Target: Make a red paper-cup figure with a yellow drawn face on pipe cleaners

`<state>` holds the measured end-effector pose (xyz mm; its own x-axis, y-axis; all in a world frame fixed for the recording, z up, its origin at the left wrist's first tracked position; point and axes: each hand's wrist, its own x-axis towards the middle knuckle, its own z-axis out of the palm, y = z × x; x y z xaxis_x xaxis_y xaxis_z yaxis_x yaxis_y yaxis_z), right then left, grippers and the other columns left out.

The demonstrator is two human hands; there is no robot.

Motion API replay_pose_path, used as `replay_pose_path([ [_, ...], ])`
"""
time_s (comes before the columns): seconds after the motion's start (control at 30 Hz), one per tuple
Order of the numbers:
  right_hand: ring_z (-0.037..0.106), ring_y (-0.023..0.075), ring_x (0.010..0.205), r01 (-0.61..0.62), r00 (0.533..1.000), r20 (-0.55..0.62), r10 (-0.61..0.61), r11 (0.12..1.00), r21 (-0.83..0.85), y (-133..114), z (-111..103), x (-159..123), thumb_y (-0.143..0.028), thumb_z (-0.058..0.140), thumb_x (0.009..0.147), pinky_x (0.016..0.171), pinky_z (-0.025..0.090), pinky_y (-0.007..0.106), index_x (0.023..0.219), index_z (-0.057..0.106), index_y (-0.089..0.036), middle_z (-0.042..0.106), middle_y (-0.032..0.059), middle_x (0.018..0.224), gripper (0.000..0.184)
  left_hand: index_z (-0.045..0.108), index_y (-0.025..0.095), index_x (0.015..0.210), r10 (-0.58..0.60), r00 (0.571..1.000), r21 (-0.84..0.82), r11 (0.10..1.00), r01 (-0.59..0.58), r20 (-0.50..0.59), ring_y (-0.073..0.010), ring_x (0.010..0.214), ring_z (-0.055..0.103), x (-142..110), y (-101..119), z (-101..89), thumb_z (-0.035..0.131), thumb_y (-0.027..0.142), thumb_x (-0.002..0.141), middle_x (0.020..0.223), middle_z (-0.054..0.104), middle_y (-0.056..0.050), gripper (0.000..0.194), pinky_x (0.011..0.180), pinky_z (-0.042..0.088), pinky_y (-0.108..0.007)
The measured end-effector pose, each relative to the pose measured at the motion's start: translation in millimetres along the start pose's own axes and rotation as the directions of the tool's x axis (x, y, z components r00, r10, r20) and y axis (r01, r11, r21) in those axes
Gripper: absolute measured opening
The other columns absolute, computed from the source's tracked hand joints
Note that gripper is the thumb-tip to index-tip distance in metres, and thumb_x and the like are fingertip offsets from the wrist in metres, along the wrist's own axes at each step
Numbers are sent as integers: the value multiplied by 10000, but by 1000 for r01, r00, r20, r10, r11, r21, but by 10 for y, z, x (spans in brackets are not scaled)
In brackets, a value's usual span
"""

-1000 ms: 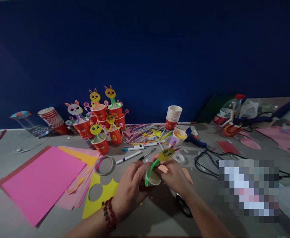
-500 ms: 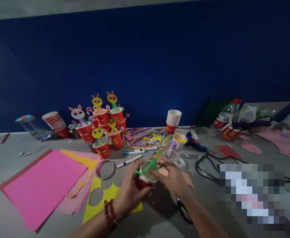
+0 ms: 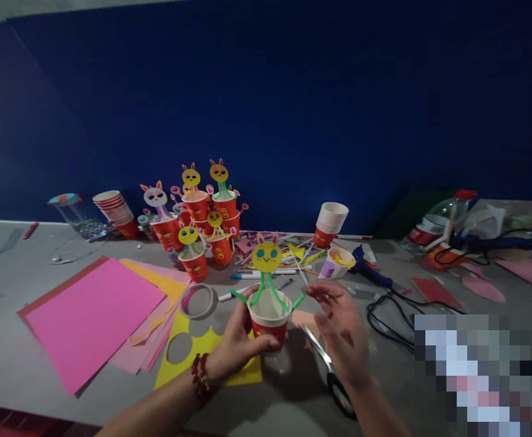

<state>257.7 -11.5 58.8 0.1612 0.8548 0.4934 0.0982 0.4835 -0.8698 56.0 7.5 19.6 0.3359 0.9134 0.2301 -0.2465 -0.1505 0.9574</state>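
My left hand (image 3: pixel 242 343) is wrapped round a red and white paper cup (image 3: pixel 270 328), which it holds upright. Green pipe-cleaner strips rise from inside the cup to a yellow paper face (image 3: pixel 267 256) with ears and blue eyes. Two green arms stick out over the rim. Beside the right arm's tip, my right hand (image 3: pixel 343 328) hovers with loosely bent fingers and nothing seen in them. Below that hand, a pair of scissors (image 3: pixel 333 376) with black handles lies on the grey table (image 3: pixel 302 406).
Similar decorated cups (image 3: pixel 193 264) stand stacked at the back left. Pink paper sheets (image 3: pixel 97 321), yellow cut paper (image 3: pixel 202 358) and a tape roll (image 3: pixel 196 301) lie left. Stacked cups (image 3: pixel 329 224), a blue glue gun (image 3: pixel 370 270), its black cable and a plastic bottle (image 3: pixel 443 218) are right.
The yellow face now stands upright above the cup, facing me. My right hand has come away from the cup to the right, uncovering the scissors. My left hand keeps its hold.
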Motion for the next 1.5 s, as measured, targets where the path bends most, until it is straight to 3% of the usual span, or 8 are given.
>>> replay_pose_path([
  [0.13, 606, 314, 1184, -343, 905, 314, 288, 929, 138, 90, 96, -50, -576, 818, 721, 1013, 490, 473, 1394, 442, -276, 597, 130, 1328, 828, 392, 225, 1475, -6, 998, -116, 993, -1, -56, -338, 1239, 570, 25, 64, 10, 889, 517, 644, 1318, 618, -144, 1011, 1074, 442, -426],
  [0.27, 642, 307, 1110, -414, 782, 511, 356, 910, 0, 104, 234, -135, -440, 876, 695, 942, 533, 445, 1355, 512, -278, 671, 109, 1246, 771, 396, 237, 1476, -6, 999, -97, 995, 2, -38, -353, 1287, 519, 11, 69, -39, 913, 503, 612, 1371, 572, -142, 1042, 1122, 380, -450],
  [0.5, 619, 310, 1172, -343, 852, 423, 308, 939, 6, 180, 226, -125, -342, 771, 778, 914, 545, 384, 1433, 474, -269, 609, 119, 1372, 722, 519, 240, 1371, 190, 981, -183, 963, -196, -48, -317, 1308, 467, 104, 204, -204, 620, 625, 873, 1387, 511, -121, 637, 1110, 367, -431],
  [0.7, 637, 315, 1124, -333, 838, 479, 261, 940, 71, 176, 186, -122, -382, 770, 761, 869, 557, 349, 1385, 549, -260, 686, 112, 1244, 673, 655, 199, 997, 246, 969, 339, 911, -237, 16, -229, 1155, 546, 181, 768, -348, 702, 326, 900, 1160, 566, -78, 166, 993, 421, -320],
  [0.9, 574, 343, 1234, -257, 842, 503, 196, 965, 54, 178, 135, -144, -420, 746, 810, 985, 499, 425, 1414, 542, -246, 633, 138, 1351, 660, 681, 203, 920, 98, 973, 676, 705, -215, 208, -211, 1047, 594, 226, 1167, -374, 734, 354, 874, 1058, 642, -51, 167, 927, 453, -323],
  [1.17, 517, 339, 1309, -221, 842, 508, 180, 975, 21, 271, 130, -189, -386, 738, 800, 1023, 467, 427, 1484, 458, -259, 564, 124, 1448, 750, 727, 199, 856, 2, 944, 778, 566, -273, 329, -222, 1032, 646, 320, 1344, -347, 734, 346, 868, 1013, 740, -32, 147, 917, 465, -316],
  [1.33, 592, 322, 1177, -169, 853, 486, 191, 982, -88, 194, 176, -224, -319, 736, 792, 994, 477, 423, 1415, 520, -245, 653, 112, 1299, 664, 744, 189, 860, -75, 952, 809, 549, -209, 296, -198, 892, 673, 334, 1344, -315, 718, 325, 870, 901, 746, -37, 139, 789, 488, -279],
  [1.5, 588, 330, 1160, -229, 842, 513, 166, 972, 61, 199, 149, -229, -438, 748, 782, 984, 474, 447, 1327, 590, -248, 649, 110, 1276, 598, 732, 174, 837, -174, 946, 732, 676, -87, 273, -168, 814, 666, 364, 1334, -310, 728, 311, 843, 867, 738, -24, 137, 736, 480, -247],
])
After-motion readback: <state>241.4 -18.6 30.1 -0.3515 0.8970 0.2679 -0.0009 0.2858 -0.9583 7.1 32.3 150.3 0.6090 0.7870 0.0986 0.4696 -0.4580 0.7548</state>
